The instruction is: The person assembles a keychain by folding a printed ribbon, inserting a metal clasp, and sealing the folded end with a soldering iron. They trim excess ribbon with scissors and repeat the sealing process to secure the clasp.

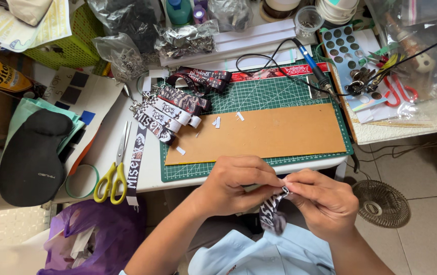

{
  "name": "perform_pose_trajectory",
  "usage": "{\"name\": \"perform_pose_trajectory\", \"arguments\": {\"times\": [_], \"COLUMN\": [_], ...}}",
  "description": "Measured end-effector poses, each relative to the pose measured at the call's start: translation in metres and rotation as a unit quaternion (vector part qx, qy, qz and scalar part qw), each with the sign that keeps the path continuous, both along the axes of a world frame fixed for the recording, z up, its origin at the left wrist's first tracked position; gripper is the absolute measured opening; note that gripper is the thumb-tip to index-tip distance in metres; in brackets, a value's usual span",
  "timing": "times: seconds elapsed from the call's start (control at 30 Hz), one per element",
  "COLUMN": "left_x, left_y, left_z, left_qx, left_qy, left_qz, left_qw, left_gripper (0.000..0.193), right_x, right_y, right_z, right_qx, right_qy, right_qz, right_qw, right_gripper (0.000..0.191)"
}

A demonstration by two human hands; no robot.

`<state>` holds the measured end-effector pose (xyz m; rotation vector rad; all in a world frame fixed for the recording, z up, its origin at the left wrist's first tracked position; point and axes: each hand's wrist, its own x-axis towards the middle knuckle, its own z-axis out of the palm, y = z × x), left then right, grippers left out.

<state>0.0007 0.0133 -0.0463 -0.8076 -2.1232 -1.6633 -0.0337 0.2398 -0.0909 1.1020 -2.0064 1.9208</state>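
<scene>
Both hands meet just below the near edge of the counter [147, 178], over the person's lap. The left hand [231, 183] and the right hand [323, 198] pinch the top end of a narrow black-and-white printed fabric strap [272, 214] between thumb and fingertips; the fingers of both are closed tight on it, touching each other at the fold, and the rest of the strap hangs down from them toward the pale blue shirt.

The grip is small and right at the strap's tip, so the fold could spring open or slide askew if either thumb eases. The loose tail, dangling below the fingers, could twist and leave the print facing the wrong way.

Beyond the fingers lies a brown rectangular cardboard sheet [264, 133] on a green gridded cutting mat [259, 94], with small white paper scraps near it; a snipped end could get lost among them. Further off and to the right of the fingers, a blue-handled soldering iron [312, 66] rests on the mat with its black cord looping; if hot, a reach across could meet it. To the left of the fingers, yellow-handled scissors [112, 175] sit at the counter's edge, where a nudge could knock them off, beside a row of finished printed straps with metal clips [170, 114].
</scene>
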Motion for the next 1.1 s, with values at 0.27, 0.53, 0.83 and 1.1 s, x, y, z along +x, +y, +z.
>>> {"name": "perform_pose_trajectory", "arguments": {"times": [0.27,0.53,0.83,1.1], "left_x": [0.000,0.003,0.006,0.023], "left_y": [0.002,0.003,0.007,0.011], "left_z": [-0.010,-0.009,-0.002,0.024], "left_qx": [0.023,0.026,-0.002,-0.215], "left_qy": [-0.032,-0.001,-0.042,0.100], "left_qz": [-0.012,-0.007,0.030,0.139], "left_qw": [0.999,1.000,0.999,0.962], "left_gripper": [0.015,0.013,0.007,0.064], "right_x": [0.001,0.000,-0.001,0.000], "right_y": [0.001,-0.003,-0.006,-0.011], "right_z": [0.001,0.010,0.013,0.000], "right_qx": [0.002,0.034,0.061,0.073], "right_qy": [-0.064,0.015,0.018,-0.267], "right_qz": [0.028,0.012,0.006,-0.075], "right_qw": [0.998,0.999,0.998,0.958], "right_gripper": [0.016,0.017,0.016,0.014]}}
